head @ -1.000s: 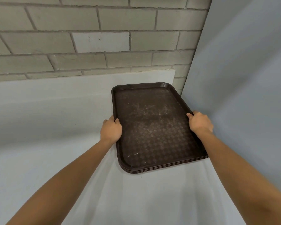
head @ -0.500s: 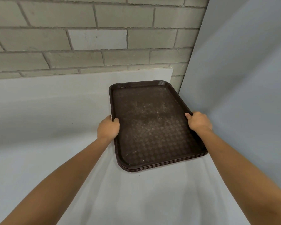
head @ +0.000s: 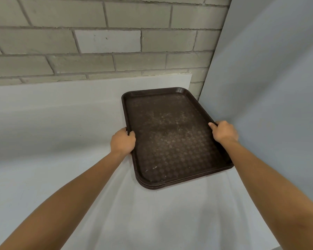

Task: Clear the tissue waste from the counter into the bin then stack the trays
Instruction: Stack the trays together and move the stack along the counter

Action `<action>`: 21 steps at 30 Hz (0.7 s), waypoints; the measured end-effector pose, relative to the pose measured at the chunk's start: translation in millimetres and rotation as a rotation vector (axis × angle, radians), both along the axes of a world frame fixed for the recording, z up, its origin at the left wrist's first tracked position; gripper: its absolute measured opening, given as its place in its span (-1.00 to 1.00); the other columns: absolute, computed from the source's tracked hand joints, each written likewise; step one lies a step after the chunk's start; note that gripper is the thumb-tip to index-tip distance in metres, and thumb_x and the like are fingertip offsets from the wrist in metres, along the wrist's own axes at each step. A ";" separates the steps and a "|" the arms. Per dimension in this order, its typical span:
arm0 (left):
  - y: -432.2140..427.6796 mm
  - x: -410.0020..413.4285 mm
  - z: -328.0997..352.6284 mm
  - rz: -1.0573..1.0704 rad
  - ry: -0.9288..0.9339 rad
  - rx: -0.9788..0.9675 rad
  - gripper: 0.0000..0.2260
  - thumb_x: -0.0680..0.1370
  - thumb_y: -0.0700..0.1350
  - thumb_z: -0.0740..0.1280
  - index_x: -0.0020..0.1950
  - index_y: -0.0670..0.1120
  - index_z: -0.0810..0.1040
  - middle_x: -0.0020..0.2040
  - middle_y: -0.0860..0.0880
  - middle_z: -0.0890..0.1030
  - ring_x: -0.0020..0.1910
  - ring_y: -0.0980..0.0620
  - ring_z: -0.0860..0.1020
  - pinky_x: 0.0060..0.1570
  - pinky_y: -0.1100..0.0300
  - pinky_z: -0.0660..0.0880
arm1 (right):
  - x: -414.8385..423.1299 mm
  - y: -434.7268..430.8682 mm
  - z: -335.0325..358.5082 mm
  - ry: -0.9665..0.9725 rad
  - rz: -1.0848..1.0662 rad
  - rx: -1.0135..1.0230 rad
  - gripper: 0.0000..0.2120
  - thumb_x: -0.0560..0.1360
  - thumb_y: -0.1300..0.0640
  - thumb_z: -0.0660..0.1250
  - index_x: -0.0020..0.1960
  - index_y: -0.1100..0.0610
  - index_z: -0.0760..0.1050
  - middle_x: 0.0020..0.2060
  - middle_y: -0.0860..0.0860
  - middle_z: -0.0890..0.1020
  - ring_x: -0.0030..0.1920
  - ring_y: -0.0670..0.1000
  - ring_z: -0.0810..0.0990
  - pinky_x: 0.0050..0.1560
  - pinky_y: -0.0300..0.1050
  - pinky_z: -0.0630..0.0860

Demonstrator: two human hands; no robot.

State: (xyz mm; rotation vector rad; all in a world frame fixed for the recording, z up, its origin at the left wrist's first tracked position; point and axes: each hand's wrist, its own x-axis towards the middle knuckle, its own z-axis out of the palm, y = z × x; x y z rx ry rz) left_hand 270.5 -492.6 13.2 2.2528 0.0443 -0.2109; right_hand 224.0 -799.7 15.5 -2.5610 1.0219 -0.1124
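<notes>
This looks like a canteen or food-court service corner. A stack of several brown plastic trays [head: 170,138], with the textured surface of the kind meals are carried on, sits at the far right of a plain white counter [head: 43,177]. A bare wall [head: 98,42] of pale painted blocks runs along the far side. A smooth grey panel [head: 269,87] closes off the right. Every finish is plain and institutional.

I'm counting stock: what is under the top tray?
Rims of lower trays show beneath the top tray at its near edge, resting on the white counter. Their insides are covered, so anything between them cannot be seen.
</notes>
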 end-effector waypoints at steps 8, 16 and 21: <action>5.9 -1.7 1.6 -0.048 0.041 0.012 -0.59 0.63 0.00 0.12 0.44 -0.14 0.32 0.37 -0.12 0.45 0.28 -0.17 0.47 0.31 -0.04 0.41 | -7.6 -0.9 -0.6 0.072 0.029 0.053 -0.53 0.61 -0.08 0.10 0.34 0.23 0.39 0.20 0.23 0.53 0.20 0.24 0.50 0.14 0.04 0.44; 7.1 -7.7 2.8 -0.061 0.021 0.015 -0.60 0.63 -0.02 0.12 0.41 -0.17 0.35 0.34 -0.14 0.47 0.22 -0.19 0.51 0.27 -0.04 0.45 | -23.8 -1.6 -4.3 0.097 -0.028 0.040 -0.50 0.59 -0.14 0.11 0.19 0.28 0.46 0.13 0.25 0.56 0.14 0.26 0.52 0.07 0.04 0.45; 4.1 -14.1 2.0 -0.051 -0.044 0.028 -0.65 0.64 -0.06 0.09 0.34 -0.21 0.42 0.27 -0.17 0.52 0.16 -0.19 0.53 0.22 -0.01 0.45 | -34.0 -3.3 -7.6 0.084 0.000 -0.013 -0.51 0.59 -0.15 0.08 0.18 0.25 0.46 0.11 0.24 0.57 0.13 0.25 0.52 0.07 0.05 0.46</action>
